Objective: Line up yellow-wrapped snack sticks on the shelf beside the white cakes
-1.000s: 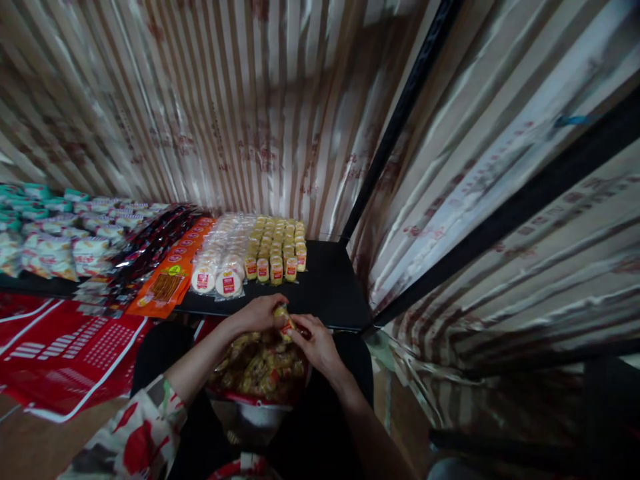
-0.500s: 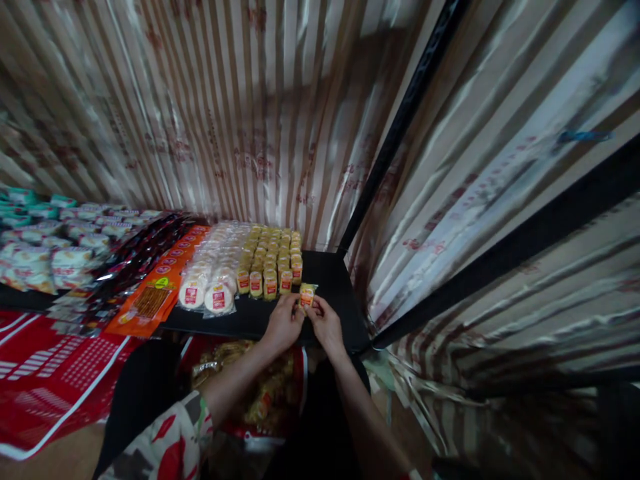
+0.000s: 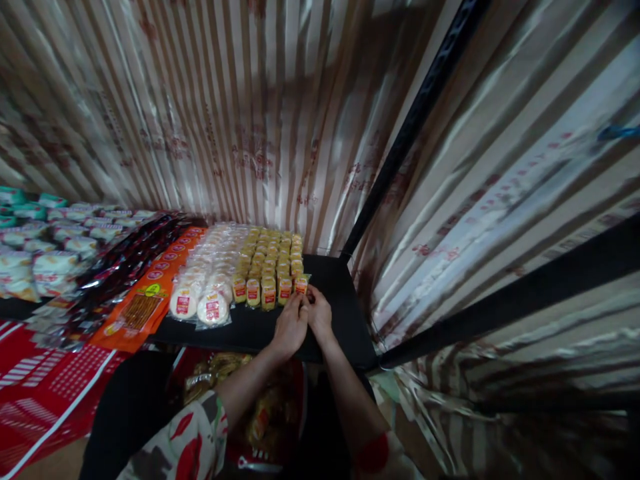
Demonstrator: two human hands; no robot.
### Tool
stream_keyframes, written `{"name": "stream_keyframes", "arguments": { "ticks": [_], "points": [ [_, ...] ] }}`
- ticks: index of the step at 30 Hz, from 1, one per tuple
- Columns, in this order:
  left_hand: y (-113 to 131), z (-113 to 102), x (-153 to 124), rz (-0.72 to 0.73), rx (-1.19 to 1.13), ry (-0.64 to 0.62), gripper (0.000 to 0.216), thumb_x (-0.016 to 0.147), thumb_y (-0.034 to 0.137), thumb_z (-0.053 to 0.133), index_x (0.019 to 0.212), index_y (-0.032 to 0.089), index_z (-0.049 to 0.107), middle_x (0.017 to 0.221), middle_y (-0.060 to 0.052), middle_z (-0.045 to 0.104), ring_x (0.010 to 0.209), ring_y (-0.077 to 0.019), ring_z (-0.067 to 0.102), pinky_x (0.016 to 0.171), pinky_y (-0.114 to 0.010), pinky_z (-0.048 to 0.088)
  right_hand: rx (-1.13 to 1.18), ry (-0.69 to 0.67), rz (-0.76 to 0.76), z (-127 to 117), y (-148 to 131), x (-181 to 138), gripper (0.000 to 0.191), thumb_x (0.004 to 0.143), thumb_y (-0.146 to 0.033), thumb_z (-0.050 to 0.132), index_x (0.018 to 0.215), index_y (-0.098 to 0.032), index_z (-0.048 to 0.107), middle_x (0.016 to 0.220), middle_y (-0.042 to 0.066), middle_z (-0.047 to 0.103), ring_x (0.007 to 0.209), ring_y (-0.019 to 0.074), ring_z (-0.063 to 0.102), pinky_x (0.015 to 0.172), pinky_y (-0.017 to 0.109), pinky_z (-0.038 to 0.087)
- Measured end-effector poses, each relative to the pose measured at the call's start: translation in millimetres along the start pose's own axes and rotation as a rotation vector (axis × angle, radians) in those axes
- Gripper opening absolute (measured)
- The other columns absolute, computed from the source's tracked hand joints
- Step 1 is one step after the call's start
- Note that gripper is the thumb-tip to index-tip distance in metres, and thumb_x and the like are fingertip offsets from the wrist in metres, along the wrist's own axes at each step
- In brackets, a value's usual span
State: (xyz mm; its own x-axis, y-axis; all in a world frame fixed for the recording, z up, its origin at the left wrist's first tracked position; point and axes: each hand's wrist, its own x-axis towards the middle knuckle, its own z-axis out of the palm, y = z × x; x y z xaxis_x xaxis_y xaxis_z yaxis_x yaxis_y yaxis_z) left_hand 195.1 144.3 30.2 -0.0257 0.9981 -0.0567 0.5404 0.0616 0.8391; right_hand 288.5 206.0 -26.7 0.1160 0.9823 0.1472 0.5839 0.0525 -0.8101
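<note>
My left hand (image 3: pixel 291 326) and my right hand (image 3: pixel 319 312) meet over the black shelf (image 3: pixel 334 301), fingers pinched on a small yellow snack packet with a red label (image 3: pixel 301 285). The packet rests at the near right end of rows of the same yellow packets (image 3: pixel 273 260). To their left lie rows of round white packets with red labels (image 3: pixel 205 277). Below my arms, near my lap, sits a red bag of loose yellow snacks (image 3: pixel 260 407).
Orange flat packets (image 3: pixel 145 303), dark wrapped packets (image 3: pixel 125 257) and white-and-green bags (image 3: pixel 45 247) fill the shelf to the left. A striped shiny curtain (image 3: pixel 225 120) hangs behind, and a black frame bar (image 3: pixel 410 133) runs up at the right. A red printed sheet (image 3: pixel 35 393) lies lower left.
Both hands lifted a yellow packet out of the bag by my lap, carried it forward and up to the shelf, and set it at the end of the yellow rows.
</note>
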Motion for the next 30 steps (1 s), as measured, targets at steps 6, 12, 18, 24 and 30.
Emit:
{"name": "stream_keyframes", "arguments": {
  "ticks": [6,12,18,24,30],
  "points": [
    [-8,1,1,0.003,-0.011,-0.003,0.045,0.087,0.021,0.033,0.129,0.012,0.043,0.141,-0.008,0.039,0.132,-0.0155,0.032,0.112,-0.032,0.022,0.098,0.053,-0.044,4,7,-1,0.047,0.076,-0.033,0.052,0.120,-0.017,0.053,0.103,0.010,0.063,0.090,0.0203,0.060,0.079,0.034,0.049],
    [-16,2,1,0.033,-0.059,0.045,0.044,0.084,0.017,0.036,0.126,0.016,0.047,0.139,-0.006,0.043,0.130,-0.0144,0.036,0.111,-0.031,0.025,0.192,0.066,-0.079,10,6,-2,0.040,0.077,-0.034,0.049,0.113,-0.017,0.057,0.101,0.010,0.064,0.087,0.0195,0.061,0.070,0.030,0.052],
    [-26,3,5,0.052,-0.029,0.077,0.040,0.084,0.018,0.036,0.120,0.013,0.052,0.133,-0.010,0.049,0.126,-0.0170,0.041,0.109,-0.034,0.030,0.099,0.072,-0.135,13,-1,-2,0.033,0.079,-0.034,0.049,0.104,-0.016,0.060,0.099,0.011,0.062,0.087,0.0201,0.058,0.072,0.032,0.051],
    [-30,-1,2,0.164,0.097,0.186,0.037,0.082,0.013,0.037,0.113,0.012,0.057,0.117,-0.012,0.058,0.113,-0.0191,0.051,0.102,-0.035,0.038,0.107,0.109,-0.115,14,-4,-6,0.038,0.079,-0.038,0.048,0.108,-0.014,0.055,0.102,0.012,0.060,0.090,0.0207,0.056,0.069,0.031,0.051],
    [-45,2,-5,0.169,0.192,0.331,0.040,0.081,0.013,0.038,0.117,0.015,0.054,0.117,-0.011,0.054,0.111,-0.0215,0.049,0.099,-0.038,0.041,0.071,0.081,-0.100,15,-9,-6,0.034,0.080,-0.039,0.046,0.102,-0.016,0.056,0.100,0.011,0.061,0.089,0.0199,0.056,0.068,0.029,0.050]
  ]
}}
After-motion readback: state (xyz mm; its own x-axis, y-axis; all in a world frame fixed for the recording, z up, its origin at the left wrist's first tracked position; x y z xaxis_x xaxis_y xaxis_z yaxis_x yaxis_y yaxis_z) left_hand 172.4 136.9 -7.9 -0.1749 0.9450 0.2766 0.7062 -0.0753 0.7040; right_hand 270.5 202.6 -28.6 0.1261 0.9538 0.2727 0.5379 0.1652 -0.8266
